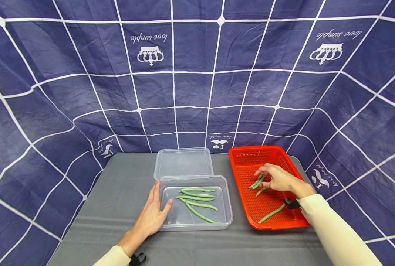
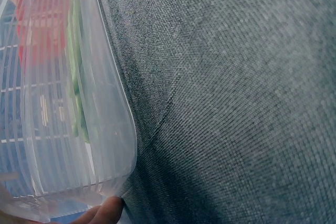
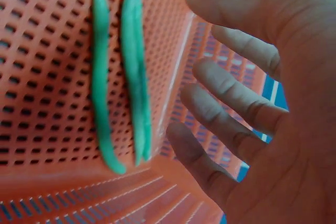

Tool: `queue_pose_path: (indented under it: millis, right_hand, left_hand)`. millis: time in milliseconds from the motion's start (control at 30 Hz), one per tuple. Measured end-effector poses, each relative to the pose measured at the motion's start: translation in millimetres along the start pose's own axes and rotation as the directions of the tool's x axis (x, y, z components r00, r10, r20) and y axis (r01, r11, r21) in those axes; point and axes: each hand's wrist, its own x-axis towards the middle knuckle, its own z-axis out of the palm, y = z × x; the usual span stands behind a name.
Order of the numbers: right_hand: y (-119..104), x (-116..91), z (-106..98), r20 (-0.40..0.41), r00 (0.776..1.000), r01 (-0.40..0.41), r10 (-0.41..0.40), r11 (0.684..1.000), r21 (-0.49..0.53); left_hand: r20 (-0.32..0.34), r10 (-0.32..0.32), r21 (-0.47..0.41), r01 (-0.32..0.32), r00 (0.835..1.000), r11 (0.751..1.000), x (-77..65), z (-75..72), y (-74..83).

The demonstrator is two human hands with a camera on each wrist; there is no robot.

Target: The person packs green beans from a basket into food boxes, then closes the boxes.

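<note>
My left hand (image 1: 153,215) lies along the left side of a clear plastic container (image 1: 229,207), its fingers straight. Inside the container are several green beans (image 1: 197,204). In the left wrist view, fingertips (image 2: 109,211) touch the container's corner. My right hand (image 1: 277,180) hovers inside a red plastic basket (image 1: 247,210), over a few green beans (image 1: 258,181). Its fingers are spread and loosely bent around air, as the right wrist view shows, with green beans (image 3: 101,77) apart from them. Another green bean (image 1: 271,213) lies near the basket's front, partly below the wrist strap.
A translucent lid (image 1: 183,162) lies flat behind the container. The grey table (image 1: 124,192) carries everything. Blue gridded cloth (image 1: 197,88) hangs at the back and both sides. A pale rounded edge (image 1: 295,162) shows behind the basket's right side.
</note>
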Motion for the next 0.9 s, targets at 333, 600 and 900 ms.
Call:
queue_pose_path:
  millis: [333,600,900]
  right_hand:
    - [17,-9,5,0.052,0.998,-0.044,0.042,0.999,0.022]
    - [23,-13,10,0.095,0.994,-0.056,0.053,0.998,0.031]
    - [34,-14,15,0.114,0.992,-0.051,0.052,0.999,-0.010]
  left_hand:
    - [0.002,0.002,-0.001,-0.002,1.000,1.000,-0.2,-1.1,0.8]
    - [-0.019,0.013,0.003,-0.012,1.000,1.000,0.5,0.2,0.0]
    - [0.000,-0.001,0.003,0.001,1.000,1.000,0.2,-0.4,-0.6]
